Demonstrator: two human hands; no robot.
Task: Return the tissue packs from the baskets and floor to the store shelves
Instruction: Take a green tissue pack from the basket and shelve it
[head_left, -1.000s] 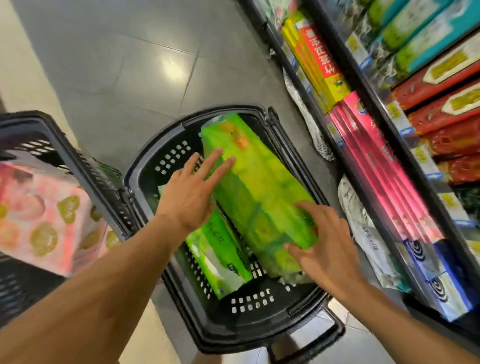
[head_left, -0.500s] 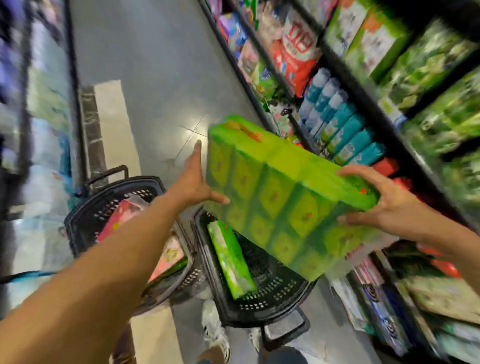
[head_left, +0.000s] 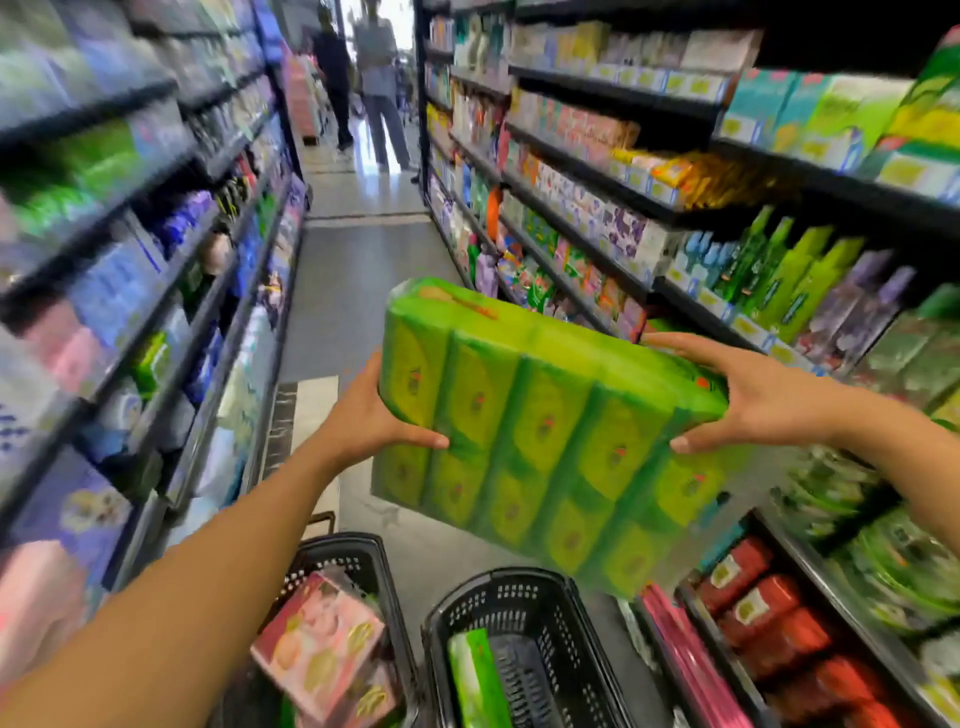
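Observation:
I hold a large green multi-pack of tissues (head_left: 540, 436) in the air over the aisle, tilted down to the right. My left hand (head_left: 363, 415) grips its left end and my right hand (head_left: 748, 395) grips its right end near the top. Below it stands a black basket (head_left: 561, 603) with a smaller green tissue pack (head_left: 475, 680) inside. A second black basket (head_left: 358, 556) to the left holds a pink tissue pack (head_left: 322, 644).
Stocked shelves (head_left: 649, 208) line the right side, with green packs (head_left: 893, 566) and red packs (head_left: 753, 603) low down. More shelves (head_left: 130, 249) run along the left. Two persons (head_left: 358, 83) stand far down the grey aisle floor (head_left: 353, 280).
Both hands have lifted the big green pack out of the basket to chest height. My view has risen from the baskets to the aisle and shelves.

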